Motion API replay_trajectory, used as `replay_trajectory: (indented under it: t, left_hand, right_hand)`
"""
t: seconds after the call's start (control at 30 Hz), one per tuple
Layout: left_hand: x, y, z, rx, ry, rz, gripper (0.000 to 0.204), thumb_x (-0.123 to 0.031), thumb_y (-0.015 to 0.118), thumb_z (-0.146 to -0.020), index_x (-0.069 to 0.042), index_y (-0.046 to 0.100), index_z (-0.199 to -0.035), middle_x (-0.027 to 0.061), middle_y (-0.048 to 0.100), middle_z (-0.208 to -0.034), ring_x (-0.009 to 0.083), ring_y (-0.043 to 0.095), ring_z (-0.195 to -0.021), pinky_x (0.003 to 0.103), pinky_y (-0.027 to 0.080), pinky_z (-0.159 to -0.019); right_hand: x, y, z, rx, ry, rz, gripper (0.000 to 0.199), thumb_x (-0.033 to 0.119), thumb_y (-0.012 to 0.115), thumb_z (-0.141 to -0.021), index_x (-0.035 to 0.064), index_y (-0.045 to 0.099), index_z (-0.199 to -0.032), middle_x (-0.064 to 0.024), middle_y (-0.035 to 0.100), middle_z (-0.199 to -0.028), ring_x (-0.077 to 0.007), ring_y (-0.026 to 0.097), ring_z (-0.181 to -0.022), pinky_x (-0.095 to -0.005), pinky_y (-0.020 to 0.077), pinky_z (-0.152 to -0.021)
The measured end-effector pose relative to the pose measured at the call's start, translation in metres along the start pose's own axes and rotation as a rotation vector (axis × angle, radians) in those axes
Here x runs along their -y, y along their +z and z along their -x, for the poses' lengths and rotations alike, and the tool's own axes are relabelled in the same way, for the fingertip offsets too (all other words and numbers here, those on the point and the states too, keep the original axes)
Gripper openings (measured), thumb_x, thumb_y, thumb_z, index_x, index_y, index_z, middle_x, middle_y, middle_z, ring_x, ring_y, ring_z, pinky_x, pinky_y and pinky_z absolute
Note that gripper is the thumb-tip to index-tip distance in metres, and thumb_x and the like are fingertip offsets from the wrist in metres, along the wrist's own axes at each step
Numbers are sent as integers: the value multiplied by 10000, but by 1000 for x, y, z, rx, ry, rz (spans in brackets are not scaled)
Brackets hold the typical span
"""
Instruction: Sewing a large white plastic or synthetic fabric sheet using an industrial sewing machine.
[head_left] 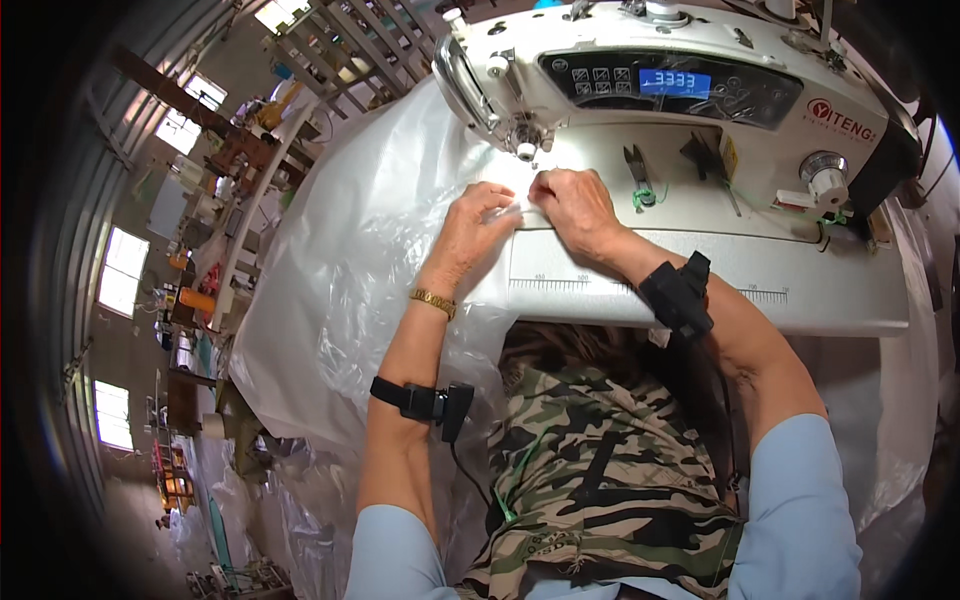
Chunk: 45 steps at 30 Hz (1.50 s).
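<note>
Just in front of the needle area of a white sewing machine (pixel 526 150), my two hands work close together. My left hand (pixel 478 225) has its fingers bent and pressed on thin, whitish plastic sheeting (pixel 340 260), which spreads away to the left and hangs off the table. My right hand (pixel 578 208) pinches the edge of the same sheeting, its fingertips close to the presser foot. Bright lamp light washes out the spot between the fingertips, so the exact edge there is hard to make out.
Thread snips (pixel 640 175) with green thread and a dark, thin-handled tool (pixel 708 162) lie on the machine bed to the right. A ruler strip (pixel 550 282) runs along the table front. At far left stand cluttered shelves and a metal rack (pixel 350 50).
</note>
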<state>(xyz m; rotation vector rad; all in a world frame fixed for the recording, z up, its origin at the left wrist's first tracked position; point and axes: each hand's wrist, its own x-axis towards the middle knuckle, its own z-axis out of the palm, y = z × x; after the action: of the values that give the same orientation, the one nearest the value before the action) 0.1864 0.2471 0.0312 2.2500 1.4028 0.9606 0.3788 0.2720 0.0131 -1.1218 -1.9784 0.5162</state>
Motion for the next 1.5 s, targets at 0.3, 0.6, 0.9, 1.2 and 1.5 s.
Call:
replay_trajectory:
  t: [0.3,0.6,0.9,1.2,1.5]
  left_hand:
    - [11,10,-5,-35,-9,23,187,-152,672,-877,33,648,-853,111,639,-924,249,589,-896,352,473,-798]
    - [22,26,-12,-162,62,-140,250,-188,691,-858,28,575,-811,139,567,-808,293,544,-791,386,451,-730]
    - [24,31,-11,-202,41,-189,255,-207,713,-788,8,581,-822,139,583,-825,307,562,-794,405,464,-732]
    - [22,33,-9,-239,11,-34,153,-102,686,-771,2,615,-860,120,590,-853,288,579,-821,373,475,-745]
    - [15,25,-2,-156,227,-201,32,-30,655,-818,-6,636,-809,107,596,-871,286,598,-849,385,506,-780]
  right_hand:
    - [-5,8,1,7,-20,156,193,203,624,-909,29,707,-902,-151,631,-899,-316,594,-934,-453,419,-872]
    - [1,6,-2,76,40,304,201,234,652,-893,45,715,-920,-145,617,-1007,-298,571,-1023,-452,419,-911]
    - [1,9,-4,53,18,349,141,186,680,-868,53,700,-908,-124,618,-974,-278,583,-999,-450,433,-877]
    - [-6,8,1,8,-284,462,106,93,625,-826,41,693,-888,-125,624,-895,-288,610,-922,-424,482,-774]
    - [0,-3,8,116,-362,575,126,85,593,-820,36,706,-846,-117,649,-927,-265,615,-924,-399,486,-784]
